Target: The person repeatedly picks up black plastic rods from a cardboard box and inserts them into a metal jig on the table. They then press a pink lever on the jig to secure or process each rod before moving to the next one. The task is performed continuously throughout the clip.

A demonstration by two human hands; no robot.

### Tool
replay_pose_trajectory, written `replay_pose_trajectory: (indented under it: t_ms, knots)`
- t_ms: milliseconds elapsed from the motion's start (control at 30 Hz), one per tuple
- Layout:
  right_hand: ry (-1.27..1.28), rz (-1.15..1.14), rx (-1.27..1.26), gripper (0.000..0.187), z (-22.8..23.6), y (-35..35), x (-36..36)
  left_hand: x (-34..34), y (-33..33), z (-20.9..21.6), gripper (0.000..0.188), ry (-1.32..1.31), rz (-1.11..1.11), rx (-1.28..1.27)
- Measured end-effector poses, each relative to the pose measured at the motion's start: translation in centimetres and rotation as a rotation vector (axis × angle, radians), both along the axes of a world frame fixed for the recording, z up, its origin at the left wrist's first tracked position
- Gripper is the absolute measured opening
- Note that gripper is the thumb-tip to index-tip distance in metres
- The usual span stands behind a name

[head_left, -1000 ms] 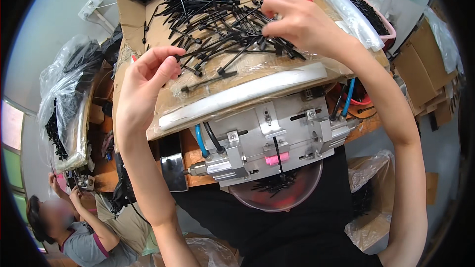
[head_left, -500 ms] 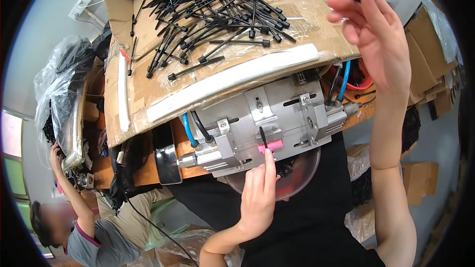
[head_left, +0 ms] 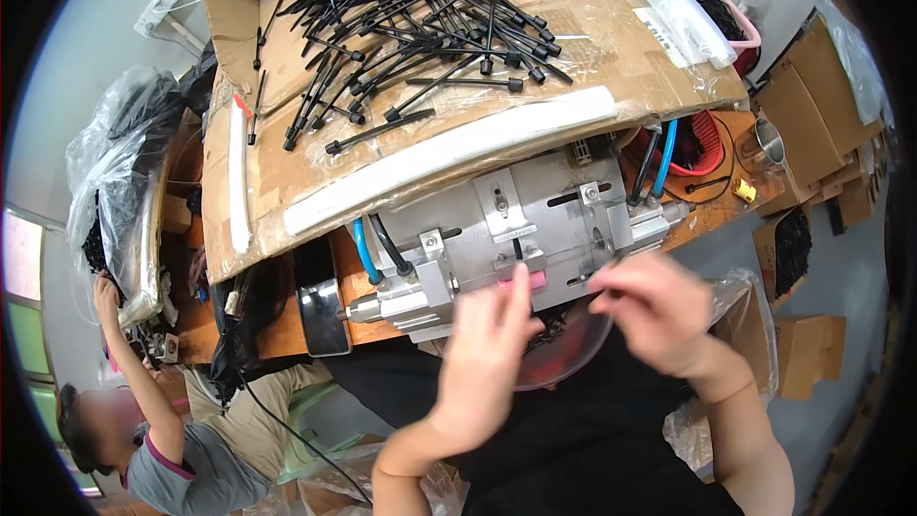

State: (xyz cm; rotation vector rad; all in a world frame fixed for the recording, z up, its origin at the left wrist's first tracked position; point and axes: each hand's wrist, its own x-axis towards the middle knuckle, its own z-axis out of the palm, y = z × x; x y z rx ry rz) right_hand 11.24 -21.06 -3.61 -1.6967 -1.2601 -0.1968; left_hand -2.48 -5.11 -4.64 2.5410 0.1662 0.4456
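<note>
A metal clamping fixture (head_left: 478, 220) sits in front of me, with a pink piece (head_left: 535, 279) at its front middle. My left hand (head_left: 482, 354) is before it, slightly blurred. Its stretched index finger reaches to a short black stick (head_left: 518, 248) beside the pink piece, and I see nothing held. Blurred by motion, my right hand (head_left: 664, 311) is at the fixture's right front. Its fingertips are pinched together around something thin and dark that I cannot make out. Below the fixture, partly behind my hands, is a translucent bowl (head_left: 564, 363) with dark bits inside.
A cardboard sheet (head_left: 277, 167) behind the fixture bears a pile of black rods with knobbed ends (head_left: 411, 29). Blue hoses (head_left: 360, 248) join the fixture. At right are a red basket (head_left: 702, 148) and a metal cup (head_left: 767, 141). Another person (head_left: 191, 459) works at left.
My right hand has come down from above the cardboard, where it held a long black rod, to the fixture's right front. My left hand has shifted slightly left, index finger still near the pink piece.
</note>
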Motion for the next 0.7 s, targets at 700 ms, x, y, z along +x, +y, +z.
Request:
replay_pose_trajectory:
  t_ms: [700]
  knots:
    - [-0.451, -0.205, -0.003, 0.026, 2.5, 7.2, 5.7, -2.0, 2.1, 0.6, 0.064, -0.156, 0.072, 0.192]
